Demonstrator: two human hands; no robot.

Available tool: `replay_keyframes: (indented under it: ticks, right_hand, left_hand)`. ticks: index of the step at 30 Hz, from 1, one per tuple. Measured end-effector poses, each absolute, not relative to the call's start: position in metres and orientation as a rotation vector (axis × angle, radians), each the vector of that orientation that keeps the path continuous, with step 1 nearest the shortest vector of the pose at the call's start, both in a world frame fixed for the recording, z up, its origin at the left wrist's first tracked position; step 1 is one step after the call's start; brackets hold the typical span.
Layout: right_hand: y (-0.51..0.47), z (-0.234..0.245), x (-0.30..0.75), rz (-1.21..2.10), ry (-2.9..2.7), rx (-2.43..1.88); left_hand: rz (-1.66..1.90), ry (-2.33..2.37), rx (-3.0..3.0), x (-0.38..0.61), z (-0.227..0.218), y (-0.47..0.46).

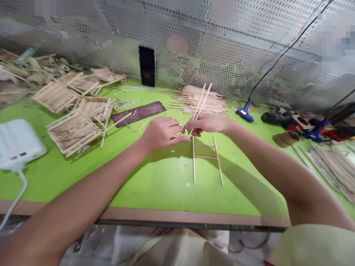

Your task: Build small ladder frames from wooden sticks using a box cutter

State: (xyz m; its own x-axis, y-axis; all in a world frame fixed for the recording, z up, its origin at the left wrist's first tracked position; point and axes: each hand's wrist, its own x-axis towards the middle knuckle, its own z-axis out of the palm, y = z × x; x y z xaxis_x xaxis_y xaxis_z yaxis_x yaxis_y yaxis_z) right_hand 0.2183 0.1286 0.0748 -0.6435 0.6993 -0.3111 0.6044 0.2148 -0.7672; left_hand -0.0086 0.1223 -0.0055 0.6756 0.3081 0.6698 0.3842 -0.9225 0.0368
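Two long thin wooden sticks (pixel 203 99) are pinched in my right hand (pixel 206 123), slanting up and away. Their lower ends come close to the thumb tip of my left hand (pixel 163 133). The left fingers are curled, and pale short sticks (pixel 177 135) show between them and the thumb; whether they are gripped is hidden. Just below my right hand, an H-shaped stick frame (pixel 205 157) lies on the green table, two long sides joined by one crossbar. Behind my hands lies a pile of similar sticks (pixel 205 100).
Several small wooden carts (pixel 74 129) stand at left, near bamboo pieces (pixel 36 70) and a white charger (pixel 20 144). A phone (pixel 147 66) leans on the perforated metal screen. A dark strip (pixel 141 112) lies centre-left. Blue glue guns (pixel 245 111) and flat strips (pixel 330 170) are at right.
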Motion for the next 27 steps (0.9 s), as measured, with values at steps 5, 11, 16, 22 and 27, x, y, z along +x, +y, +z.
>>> replay_keyframes:
  ticks: [5, 11, 16, 22, 27]
  right_hand:
    - [0.133, 0.074, 0.249, 1.268, -2.294, -1.522]
    - [0.102, 0.061, 0.320, 0.841, -2.025, -1.739]
    - [0.053, 0.040, 0.352, 0.662, -2.018, -1.859]
    - [0.032, 0.023, 0.353, 0.487, -2.021, -1.725]
    - [0.019, 0.025, 0.350, 0.377, -2.152, -1.483]
  left_hand:
    - [-1.138, -1.118, -2.747, -0.026, -0.002, 0.136]
    - [-0.814, -1.882, -2.383, -0.038, 0.003, 0.155]
    - [-0.637, -1.996, -2.344, -0.033, 0.008, 0.155]
    - [-0.599, -1.792, -2.355, -0.032, 0.007, 0.150]
    - [-0.723, -1.478, -2.463, -0.023, 0.000, 0.140]
